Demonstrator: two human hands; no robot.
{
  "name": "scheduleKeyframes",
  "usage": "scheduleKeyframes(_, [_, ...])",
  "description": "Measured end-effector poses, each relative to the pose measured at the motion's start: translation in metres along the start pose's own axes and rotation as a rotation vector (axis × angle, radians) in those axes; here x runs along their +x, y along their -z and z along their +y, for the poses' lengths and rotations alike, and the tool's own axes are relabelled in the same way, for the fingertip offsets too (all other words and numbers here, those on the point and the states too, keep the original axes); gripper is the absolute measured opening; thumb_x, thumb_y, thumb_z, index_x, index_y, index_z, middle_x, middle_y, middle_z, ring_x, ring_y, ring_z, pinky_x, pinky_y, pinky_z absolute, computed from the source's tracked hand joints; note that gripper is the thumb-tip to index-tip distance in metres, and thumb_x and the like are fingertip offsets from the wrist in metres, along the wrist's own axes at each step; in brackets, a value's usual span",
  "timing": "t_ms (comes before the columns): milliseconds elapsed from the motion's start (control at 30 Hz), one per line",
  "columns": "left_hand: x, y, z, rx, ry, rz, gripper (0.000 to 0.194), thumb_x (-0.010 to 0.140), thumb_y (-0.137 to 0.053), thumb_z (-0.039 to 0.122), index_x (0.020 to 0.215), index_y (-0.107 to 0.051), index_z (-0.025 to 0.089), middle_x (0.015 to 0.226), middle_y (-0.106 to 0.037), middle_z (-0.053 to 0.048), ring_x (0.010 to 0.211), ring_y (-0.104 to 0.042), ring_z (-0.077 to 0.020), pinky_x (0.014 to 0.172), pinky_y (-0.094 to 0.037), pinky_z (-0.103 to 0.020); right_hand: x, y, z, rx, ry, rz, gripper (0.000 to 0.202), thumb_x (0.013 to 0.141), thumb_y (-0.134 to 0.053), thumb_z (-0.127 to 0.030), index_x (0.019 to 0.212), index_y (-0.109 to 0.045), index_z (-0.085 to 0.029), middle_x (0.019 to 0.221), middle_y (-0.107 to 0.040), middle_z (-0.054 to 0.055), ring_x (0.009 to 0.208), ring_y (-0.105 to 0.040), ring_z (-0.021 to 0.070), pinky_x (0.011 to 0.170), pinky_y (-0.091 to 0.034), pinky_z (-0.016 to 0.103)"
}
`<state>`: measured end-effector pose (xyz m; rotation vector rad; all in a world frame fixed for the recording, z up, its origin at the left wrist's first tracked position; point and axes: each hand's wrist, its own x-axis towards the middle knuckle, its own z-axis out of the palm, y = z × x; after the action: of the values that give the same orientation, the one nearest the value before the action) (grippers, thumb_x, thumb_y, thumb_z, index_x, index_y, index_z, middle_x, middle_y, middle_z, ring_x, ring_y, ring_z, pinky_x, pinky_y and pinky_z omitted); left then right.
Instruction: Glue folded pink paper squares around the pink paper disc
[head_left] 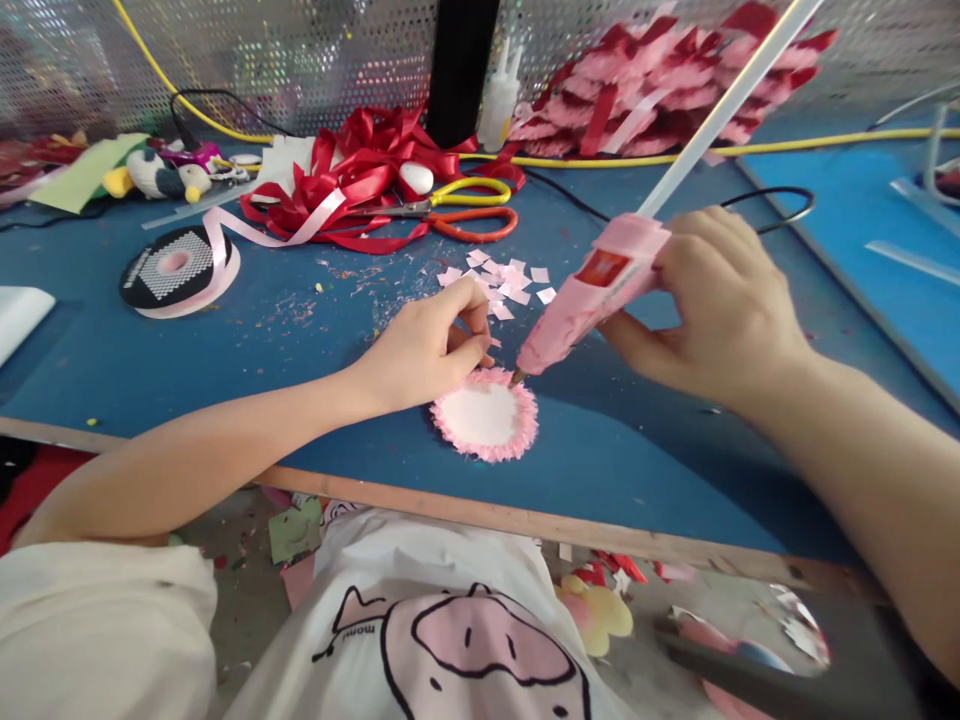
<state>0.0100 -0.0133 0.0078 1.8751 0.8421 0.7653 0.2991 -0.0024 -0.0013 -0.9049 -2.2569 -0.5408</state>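
My right hand (pixel 712 300) is closed around a pink glue gun (pixel 581 295) with a long translucent glue stick (pixel 731 105) sticking up from its back. The gun's metal nozzle touches or nearly touches the upper right of a white disc (pixel 480 415) edged with frilly pink trim, which lies flat near the table's front edge. At the disc's upper rim, my left hand (pixel 431 345) has its fingers pinched together; what they hold, if anything, is too small to tell. Small pink squares (pixel 514 282) are scattered just beyond the left hand.
Behind are red ribbon (pixel 367 150), scissors with yellow and orange handles (pixel 457 208), a small bottle (pixel 499 105) and a pile of pink and red pieces (pixel 645 85). A ribbon spool (pixel 178 268) lies at left. A yellow cable (pixel 795 146) crosses the back.
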Motion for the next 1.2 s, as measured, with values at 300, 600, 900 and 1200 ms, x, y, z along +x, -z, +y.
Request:
scheduleKeyframes(300, [-0.0007, -0.0003, -0.0015, 0.074, 0.018, -0.004, 0.024, 0.095, -0.056, 0.003, 0.093, -0.042, 0.022, 0.088, -0.066, 0.006, 0.082, -0.083, -0.0105, 0.065, -0.050, -0.017, -0.0055, -0.0006, -0.0002, -0.028, 0.025, 0.087, 0.022, 0.106, -0.057, -0.042, 0.123, -0.058, -0.028, 0.107, -0.072, 0.007, 0.091, -0.067, 0.0229, 0.078, -0.048, 0.045])
scheduleKeyframes(600, [0.0004, -0.0004, -0.0005, 0.109, 0.030, -0.014, 0.023, 0.094, -0.057, 0.006, 0.090, -0.042, 0.022, 0.081, -0.067, 0.007, 0.083, -0.084, -0.0126, 0.065, -0.050, -0.019, -0.0049, -0.0014, 0.0002, -0.010, 0.059, 0.151, 0.025, 0.107, -0.059, -0.043, 0.128, -0.062, -0.030, 0.107, -0.074, 0.006, 0.091, -0.068, 0.0227, 0.078, -0.048, 0.046])
scheduleKeyframes(900, [0.0001, 0.0004, -0.0007, 0.127, 0.004, -0.017, 0.022, 0.093, -0.057, 0.004, 0.088, -0.044, 0.022, 0.083, -0.068, 0.007, 0.084, -0.084, -0.0129, 0.066, -0.050, -0.020, -0.0066, -0.0016, 0.0013, -0.001, 0.042, 0.178, 0.022, 0.109, -0.056, -0.042, 0.124, -0.065, -0.030, 0.107, -0.074, 0.005, 0.093, -0.070, 0.0215, 0.079, -0.049, 0.046])
scheduleKeyframes(1200, [-0.0006, 0.0006, 0.0011, 0.153, 0.006, -0.013, 0.022, 0.092, -0.057, 0.005, 0.088, -0.044, 0.022, 0.084, -0.068, 0.005, 0.082, -0.081, -0.0118, 0.066, -0.049, -0.021, -0.0091, -0.0036, 0.0015, 0.000, -0.106, 0.099, 0.030, 0.111, -0.047, -0.049, 0.111, -0.067, -0.027, 0.102, -0.074, 0.007, 0.096, -0.072, 0.0239, 0.085, -0.050, 0.052])
